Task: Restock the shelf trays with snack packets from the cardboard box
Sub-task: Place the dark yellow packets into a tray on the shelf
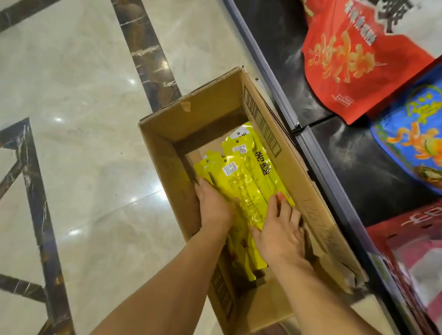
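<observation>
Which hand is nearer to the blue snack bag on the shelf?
Right. The right hand lies on the yellow packets at the side of the cardboard box beside the shelf; the left hand holds them at the opposite side, farther from the blue snack bag.

Glossy floor, perhaps marble, dark inlay strips; red bag, blue bag at right.

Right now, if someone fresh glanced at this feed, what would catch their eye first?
The bright yellow snack packets stand out most, lying in the open cardboard box on the marble floor, with the left hand at their left edge and the right hand spread flat on their right side. Next come the big red bag and blue bag on the dark shelf to the right.
</observation>
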`<state>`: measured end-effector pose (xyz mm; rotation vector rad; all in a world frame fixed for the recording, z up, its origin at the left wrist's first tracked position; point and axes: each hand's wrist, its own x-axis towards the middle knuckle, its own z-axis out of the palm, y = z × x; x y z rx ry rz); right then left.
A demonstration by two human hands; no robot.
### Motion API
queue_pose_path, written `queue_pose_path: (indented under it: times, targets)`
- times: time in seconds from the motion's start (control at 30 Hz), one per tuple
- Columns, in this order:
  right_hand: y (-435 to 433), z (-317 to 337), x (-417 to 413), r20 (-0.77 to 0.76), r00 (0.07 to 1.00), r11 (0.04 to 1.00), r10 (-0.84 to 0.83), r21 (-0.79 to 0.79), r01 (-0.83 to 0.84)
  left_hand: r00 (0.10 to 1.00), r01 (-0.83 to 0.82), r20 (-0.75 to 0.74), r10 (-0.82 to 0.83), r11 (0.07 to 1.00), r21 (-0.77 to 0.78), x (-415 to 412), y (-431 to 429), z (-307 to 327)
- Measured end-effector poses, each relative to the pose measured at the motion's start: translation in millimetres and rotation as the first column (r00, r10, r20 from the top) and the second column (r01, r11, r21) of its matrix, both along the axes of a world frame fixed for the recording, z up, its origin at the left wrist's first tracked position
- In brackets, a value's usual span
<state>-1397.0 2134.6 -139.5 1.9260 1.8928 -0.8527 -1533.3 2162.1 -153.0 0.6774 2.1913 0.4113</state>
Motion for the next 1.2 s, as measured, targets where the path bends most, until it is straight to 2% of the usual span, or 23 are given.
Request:
queue_pose_path:
  times: [0.13, 0.27, 0.37, 0.5, 0.67, 0.83, 0.97, 1.2]
  targets:
    - [-0.5, 1.9, -2.9, 0.003, 0.999, 0.999, -0.041, -0.009, 0.041, 1.0, 0.018, -0.024, -0.018, 1.0, 0.014, 2.7, -3.7, 1.6]
    - [-2.8, 2.0, 1.3, -0.04, 0.996, 0.997, -0.08, -0.025, 0.079, 0.999, 0.031, -0.014, -0.029, 0.99, 0.134, 13.1, -14.5, 14.3]
    - [-4.5, 4.5, 6.9, -0.088, 0.989, 0.993, -0.116, -0.003, 0.116, 0.999, 0.041, -0.012, -0.04, 0.985, 0.165, 17.3, -23.5, 18.5]
    - [-7.3, 11.3, 10.5, -0.114, 0.986, 0.992, -0.119, 0.029, 0.123, 0.996, -0.034, 0.085, 0.02, 0.985, 0.171, 18.2, -32.9, 25.3]
    - [-5.6, 32.1, 16.7, -0.099, 0.988, 0.987, -0.12, 0.099, 0.13, 0.993, -0.077, 0.1, 0.058, 0.977, 0.199, 12.9, -35.8, 45.9]
    - [-1.8, 59.4, 21.9, -0.218, 0.964, 0.981, -0.152, 0.088, 0.175, 0.997, -0.054, 0.076, 0.034, 0.959, 0.277, 13.5, -33.8, 80.9]
    - [5.3, 93.6, 22.1, -0.425, 0.867, 0.956, -0.262, 0.009, 0.293, 0.997, -0.043, 0.072, 0.016, 0.922, 0.386, 6.3, -37.2, 109.4]
    - [6.1, 177.3, 5.9, -0.728, 0.605, 0.882, -0.323, 0.0, 0.471, 0.992, -0.07, 0.123, 0.001, 0.825, 0.56, -13.6, -52.2, 170.5]
